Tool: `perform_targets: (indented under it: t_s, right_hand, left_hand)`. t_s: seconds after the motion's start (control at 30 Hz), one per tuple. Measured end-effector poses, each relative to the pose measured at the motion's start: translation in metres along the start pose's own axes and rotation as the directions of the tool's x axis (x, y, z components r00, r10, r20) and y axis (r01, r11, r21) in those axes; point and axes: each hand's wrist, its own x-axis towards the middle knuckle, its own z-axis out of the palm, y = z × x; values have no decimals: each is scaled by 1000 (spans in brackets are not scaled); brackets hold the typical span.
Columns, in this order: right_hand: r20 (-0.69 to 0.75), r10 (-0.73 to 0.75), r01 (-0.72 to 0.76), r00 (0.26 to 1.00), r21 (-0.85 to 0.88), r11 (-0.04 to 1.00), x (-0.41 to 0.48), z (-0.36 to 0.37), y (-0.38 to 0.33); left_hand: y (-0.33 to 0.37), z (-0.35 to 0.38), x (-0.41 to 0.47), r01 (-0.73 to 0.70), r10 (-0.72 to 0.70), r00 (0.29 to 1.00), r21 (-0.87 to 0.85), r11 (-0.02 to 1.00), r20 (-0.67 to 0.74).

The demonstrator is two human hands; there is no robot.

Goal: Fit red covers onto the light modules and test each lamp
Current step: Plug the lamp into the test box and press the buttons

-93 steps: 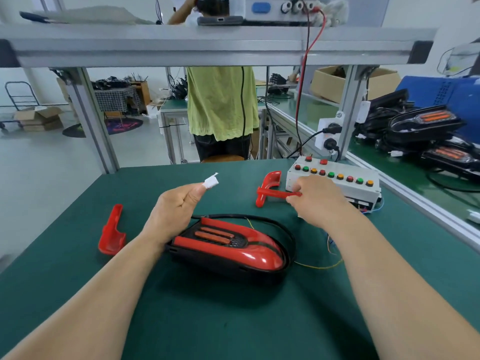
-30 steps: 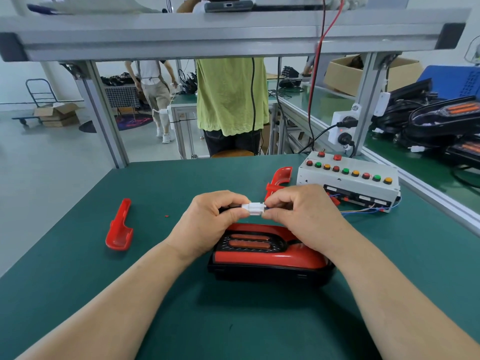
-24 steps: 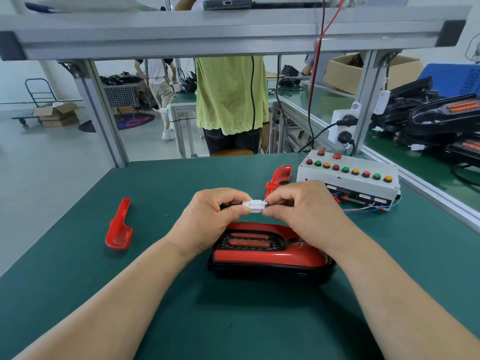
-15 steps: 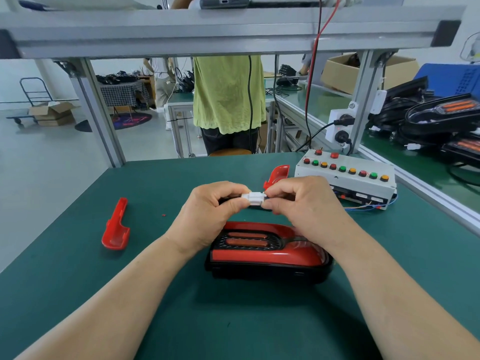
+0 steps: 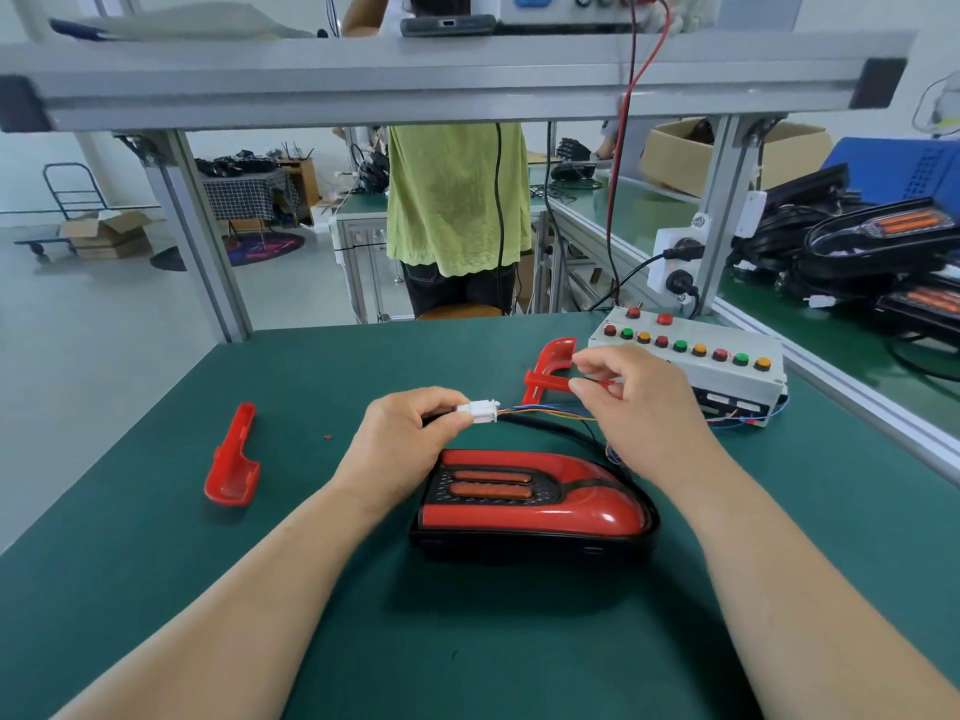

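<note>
Lamp module (image 5: 530, 506) lies long axis left–right, rounded nose right. Left hand (image 5: 410, 433) pinches white connector (image 5: 480, 412) — right hand (image 5: 639, 402) half-curled, hold unclear.

Red cover (image 5: 231, 459), white connector (image 5: 480, 411), dark green table mat (image 5: 156, 563).

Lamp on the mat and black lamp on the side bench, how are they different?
The red-and-black plastic lamp on the mat has a red cover; the black plastic lamp on the side bench has none. The mat lamp lies on bare mat; the bench lamp among black cables. Both show two orange strips.
</note>
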Motion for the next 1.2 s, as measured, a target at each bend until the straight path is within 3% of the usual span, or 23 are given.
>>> perform_targets:
  t_s: [0.27,0.47,0.6,0.73,0.97,1.2]
  right_hand:
    - [56,163,-158,985,-74,985,4,6,23]
    - [52,221,-216,974,-82,973,4,4,25]
    - [-25,229,-231,973,-104,968,9,-1,28]
    - [-92,203,-220,975,-253,942,20,-3,33]
    - [-65,90,-111,994,-499,859,49,1,46]
    - [152,106,20,983,-656,755,70,23,57]
  left_hand:
    - [-6,6,2,172,-172,985,-15,985,18]
    - [-6,9,3,192,-192,981,-51,980,16]
    - [-5,14,6,194,-193,981,-71,978,28]
    - [-7,16,9,191,-187,981,-87,978,49]
    - [-14,15,10,182,-177,981,-63,981,74]
    - [-19,15,13,174,-169,982,-48,984,86]
